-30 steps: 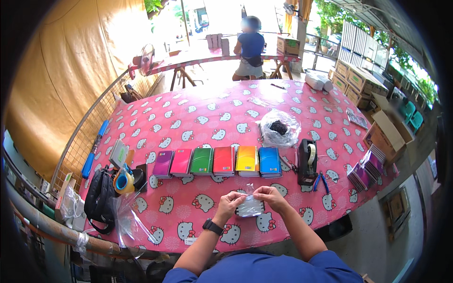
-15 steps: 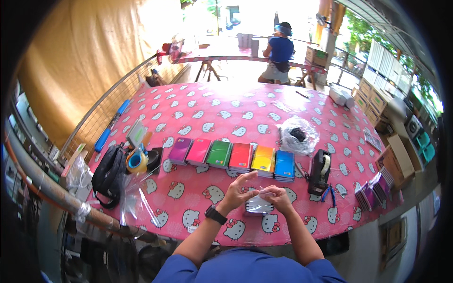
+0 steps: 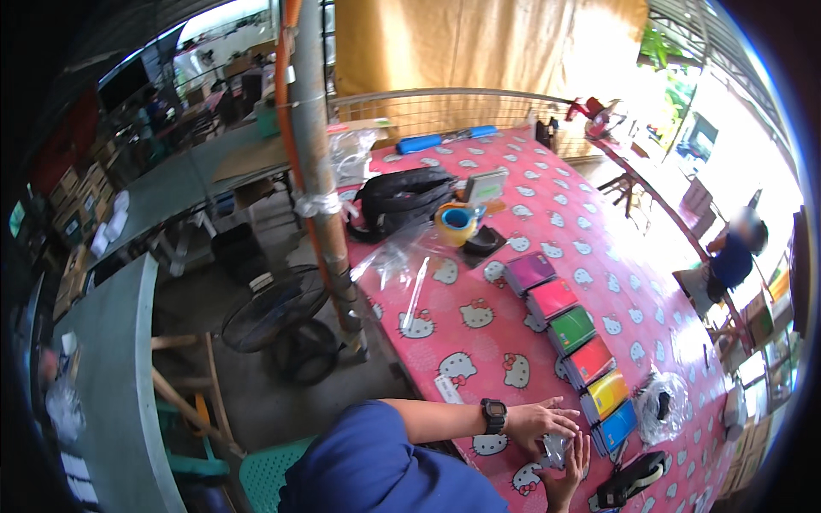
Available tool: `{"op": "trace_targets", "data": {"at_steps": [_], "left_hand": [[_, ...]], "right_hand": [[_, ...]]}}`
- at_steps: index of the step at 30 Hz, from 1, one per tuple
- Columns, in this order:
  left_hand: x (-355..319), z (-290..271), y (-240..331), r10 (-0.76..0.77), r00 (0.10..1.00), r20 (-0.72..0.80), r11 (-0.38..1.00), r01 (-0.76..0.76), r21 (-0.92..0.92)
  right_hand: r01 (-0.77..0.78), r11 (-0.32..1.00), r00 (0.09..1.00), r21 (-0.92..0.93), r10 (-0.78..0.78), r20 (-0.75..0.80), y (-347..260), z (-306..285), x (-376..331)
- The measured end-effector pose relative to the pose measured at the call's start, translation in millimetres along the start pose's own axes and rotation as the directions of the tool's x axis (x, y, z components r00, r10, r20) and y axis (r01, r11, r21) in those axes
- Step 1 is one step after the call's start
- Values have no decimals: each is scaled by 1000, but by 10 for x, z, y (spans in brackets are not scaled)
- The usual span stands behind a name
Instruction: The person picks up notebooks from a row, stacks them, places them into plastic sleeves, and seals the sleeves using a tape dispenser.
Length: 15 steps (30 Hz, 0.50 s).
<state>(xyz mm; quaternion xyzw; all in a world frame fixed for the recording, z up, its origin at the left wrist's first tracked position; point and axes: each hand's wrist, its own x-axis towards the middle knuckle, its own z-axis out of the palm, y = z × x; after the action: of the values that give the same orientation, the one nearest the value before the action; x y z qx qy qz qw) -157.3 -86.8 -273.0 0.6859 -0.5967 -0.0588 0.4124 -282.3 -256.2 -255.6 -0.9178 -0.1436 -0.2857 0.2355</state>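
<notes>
My left hand (image 3: 537,421), below a dark wristwatch (image 3: 493,416), has its fingers stretched out over a small bundle in clear plastic (image 3: 556,450). On the bundle's other side is my right hand (image 3: 566,477), its fingers straight and apart. Both hands appear to touch the plastic; what lies inside is mostly covered. Just beyond them runs a row of spiral notebook stacks: blue (image 3: 617,425), yellow (image 3: 607,392), red (image 3: 590,360), green (image 3: 570,330), pink (image 3: 552,297) and purple (image 3: 530,271). A black tape dispenser (image 3: 631,480) sits near my right hand.
On the pink patterned table (image 3: 466,342) lie a black backpack (image 3: 406,201), tape rolls (image 3: 455,224), loose clear film (image 3: 402,265) and a crumpled plastic bag (image 3: 664,406). A metal post (image 3: 316,171), fan (image 3: 278,312) and green chair (image 3: 269,470) stand left. Another person (image 3: 731,256) is far right.
My view has swung left, showing the post, fan and grey tables. My right hand has gone from pinching the plastic to straight fingers beside the bundle; my left hand has come down over it.
</notes>
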Motion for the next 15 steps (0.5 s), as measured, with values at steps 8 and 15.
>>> {"op": "trace_targets", "data": {"at_steps": [8,15], "left_hand": [[-72,414,-89,-38,939,-342,992,-6,-127],[17,349,-66,-114,955,-273,939,13,-345]], "right_hand": [[128,989,984,-75,-136,-114,257,197,-114],[-308,950,943,52,312,-114,233,160,-235]]}}
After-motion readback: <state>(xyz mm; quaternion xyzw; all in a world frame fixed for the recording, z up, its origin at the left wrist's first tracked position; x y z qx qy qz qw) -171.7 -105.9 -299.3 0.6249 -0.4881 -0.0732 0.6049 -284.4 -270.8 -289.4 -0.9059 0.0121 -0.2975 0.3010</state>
